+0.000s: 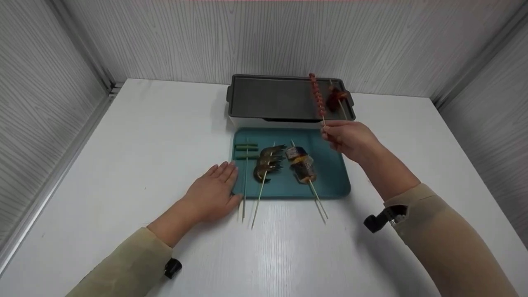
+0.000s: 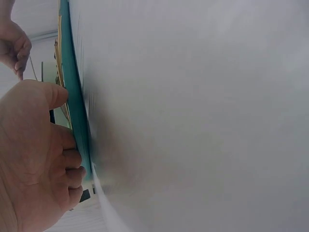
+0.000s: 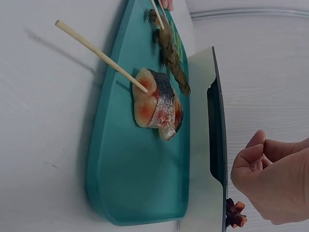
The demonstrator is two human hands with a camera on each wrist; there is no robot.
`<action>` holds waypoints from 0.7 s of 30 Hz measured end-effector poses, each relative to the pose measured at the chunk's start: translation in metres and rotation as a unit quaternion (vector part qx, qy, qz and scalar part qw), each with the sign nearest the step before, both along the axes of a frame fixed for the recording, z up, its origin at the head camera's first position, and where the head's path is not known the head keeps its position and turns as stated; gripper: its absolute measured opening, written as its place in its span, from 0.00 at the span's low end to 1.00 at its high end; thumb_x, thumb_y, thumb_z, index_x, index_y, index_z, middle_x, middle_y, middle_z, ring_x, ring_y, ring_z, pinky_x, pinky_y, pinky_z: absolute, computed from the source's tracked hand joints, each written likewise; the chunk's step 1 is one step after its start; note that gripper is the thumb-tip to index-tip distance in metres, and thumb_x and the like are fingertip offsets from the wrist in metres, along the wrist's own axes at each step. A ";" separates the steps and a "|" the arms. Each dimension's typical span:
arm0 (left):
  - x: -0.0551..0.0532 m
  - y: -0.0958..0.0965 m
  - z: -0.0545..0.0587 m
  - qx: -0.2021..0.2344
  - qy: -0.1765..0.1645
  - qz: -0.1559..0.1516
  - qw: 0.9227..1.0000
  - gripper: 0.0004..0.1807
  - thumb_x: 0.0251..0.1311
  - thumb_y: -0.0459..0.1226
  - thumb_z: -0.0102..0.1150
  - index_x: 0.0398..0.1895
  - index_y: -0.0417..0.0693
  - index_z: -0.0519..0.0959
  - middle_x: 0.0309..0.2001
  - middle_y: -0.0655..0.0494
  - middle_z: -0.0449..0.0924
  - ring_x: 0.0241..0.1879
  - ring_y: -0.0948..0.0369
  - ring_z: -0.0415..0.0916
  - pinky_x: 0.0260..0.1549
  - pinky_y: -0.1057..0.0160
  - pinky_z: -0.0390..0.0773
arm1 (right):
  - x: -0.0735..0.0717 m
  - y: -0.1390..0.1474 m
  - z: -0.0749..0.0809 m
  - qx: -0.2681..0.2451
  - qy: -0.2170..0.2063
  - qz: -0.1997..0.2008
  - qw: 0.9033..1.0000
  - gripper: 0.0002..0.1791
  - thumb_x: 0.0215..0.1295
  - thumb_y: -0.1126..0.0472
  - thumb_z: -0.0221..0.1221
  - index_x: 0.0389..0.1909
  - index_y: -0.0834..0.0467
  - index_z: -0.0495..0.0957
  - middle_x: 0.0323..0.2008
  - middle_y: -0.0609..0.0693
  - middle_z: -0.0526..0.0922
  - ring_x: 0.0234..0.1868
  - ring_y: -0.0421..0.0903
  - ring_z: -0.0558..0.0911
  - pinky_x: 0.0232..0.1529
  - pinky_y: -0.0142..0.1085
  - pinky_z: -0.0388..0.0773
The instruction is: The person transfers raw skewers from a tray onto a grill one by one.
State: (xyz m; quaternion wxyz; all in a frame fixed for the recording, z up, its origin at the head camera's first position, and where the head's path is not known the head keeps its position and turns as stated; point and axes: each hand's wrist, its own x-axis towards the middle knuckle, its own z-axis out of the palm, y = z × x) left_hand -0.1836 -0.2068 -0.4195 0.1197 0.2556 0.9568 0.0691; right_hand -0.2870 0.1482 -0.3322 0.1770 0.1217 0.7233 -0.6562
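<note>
My right hand [image 1: 350,138] pinches the bare end of a skewer of small red pieces [image 1: 318,97], its loaded length over the right part of the dark griddle [image 1: 268,99]. In the right wrist view that skewer is hidden behind the curled fingers [image 3: 248,162]. My left hand [image 1: 212,194] lies with relaxed fingers at the left rim of the teal tray [image 1: 332,183]. On the tray are a green vegetable skewer [image 1: 246,156], a shrimp skewer [image 1: 269,163] and fish chunks [image 1: 304,167] on sticks. Another skewer, with dark red pieces [image 1: 334,101], lies at the griddle's right end.
The griddle stands on a white base [image 3: 200,145] right behind the tray. Several bare stick ends [image 1: 321,208] stick out over the tray's front edge above the white table [image 1: 103,173]. Pale wood-grain panels [image 1: 185,37] enclose the table at the back and sides.
</note>
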 end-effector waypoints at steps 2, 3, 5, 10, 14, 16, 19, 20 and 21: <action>0.000 0.000 0.000 0.000 0.000 0.000 1.000 0.42 0.81 0.53 0.41 0.82 0.28 0.53 0.83 0.34 0.49 0.83 0.41 0.46 0.81 0.43 0.48 | -0.003 0.000 -0.002 0.002 -0.001 -0.005 1.000 0.21 0.83 0.60 0.55 0.70 0.61 0.76 0.55 0.53 0.81 0.49 0.43 0.80 0.43 0.33 0.75; 0.001 0.001 0.000 0.000 0.000 0.000 1.000 0.42 0.81 0.53 0.41 0.82 0.28 0.53 0.83 0.34 0.49 0.83 0.41 0.46 0.81 0.43 0.48 | -0.005 0.000 -0.003 0.003 -0.002 -0.008 1.000 0.21 0.83 0.60 0.55 0.70 0.62 0.76 0.55 0.53 0.81 0.48 0.44 0.80 0.43 0.33 0.75; 0.001 0.001 0.000 0.000 0.001 0.000 1.000 0.42 0.81 0.53 0.41 0.82 0.28 0.53 0.83 0.34 0.49 0.83 0.41 0.46 0.81 0.43 0.48 | -0.008 0.000 -0.004 0.004 -0.004 -0.014 1.000 0.21 0.83 0.60 0.55 0.71 0.62 0.76 0.52 0.52 0.82 0.48 0.43 0.79 0.43 0.33 0.75; 0.002 0.003 0.000 -0.001 0.004 -0.001 1.000 0.42 0.82 0.53 0.41 0.82 0.28 0.53 0.83 0.34 0.49 0.83 0.41 0.46 0.80 0.43 0.48 | -0.014 -0.002 -0.007 0.004 -0.015 -0.023 1.000 0.23 0.84 0.60 0.54 0.74 0.62 0.73 0.51 0.50 0.82 0.48 0.43 0.79 0.44 0.33 0.75; 0.003 0.004 0.000 -0.004 0.004 -0.001 1.000 0.42 0.82 0.53 0.41 0.82 0.28 0.53 0.83 0.34 0.49 0.83 0.41 0.46 0.81 0.43 0.48 | -0.018 -0.003 -0.010 0.003 -0.024 -0.027 0.999 0.24 0.84 0.60 0.54 0.75 0.62 0.72 0.56 0.52 0.80 0.49 0.42 0.79 0.45 0.33 0.75; 0.003 0.004 0.000 -0.005 0.004 -0.001 1.000 0.42 0.82 0.53 0.41 0.82 0.28 0.53 0.83 0.34 0.49 0.83 0.41 0.46 0.81 0.43 0.48 | -0.020 -0.003 -0.012 0.005 -0.025 -0.030 0.999 0.24 0.84 0.60 0.54 0.75 0.62 0.72 0.59 0.54 0.79 0.49 0.43 0.79 0.45 0.33 0.75; 0.004 0.004 -0.001 -0.003 0.007 -0.003 1.000 0.42 0.82 0.53 0.41 0.82 0.28 0.53 0.83 0.34 0.50 0.83 0.41 0.46 0.81 0.44 0.48 | -0.021 -0.004 -0.013 0.003 -0.026 -0.033 0.999 0.24 0.84 0.60 0.54 0.76 0.61 0.72 0.63 0.55 0.77 0.49 0.42 0.79 0.45 0.33 0.75; 0.004 0.004 -0.001 -0.001 0.009 -0.004 1.000 0.42 0.82 0.53 0.41 0.82 0.28 0.54 0.83 0.34 0.50 0.83 0.41 0.47 0.80 0.44 0.48 | -0.022 -0.004 -0.014 0.002 -0.026 -0.033 0.999 0.24 0.84 0.60 0.53 0.76 0.61 0.72 0.64 0.55 0.77 0.49 0.42 0.79 0.45 0.33 0.75; 0.005 0.004 -0.001 0.000 0.010 -0.004 1.000 0.42 0.82 0.53 0.41 0.82 0.28 0.54 0.83 0.34 0.50 0.83 0.41 0.47 0.81 0.44 0.49 | -0.022 -0.004 -0.014 0.001 -0.026 -0.033 0.999 0.25 0.84 0.60 0.53 0.76 0.60 0.71 0.65 0.55 0.76 0.49 0.42 0.79 0.45 0.33 0.74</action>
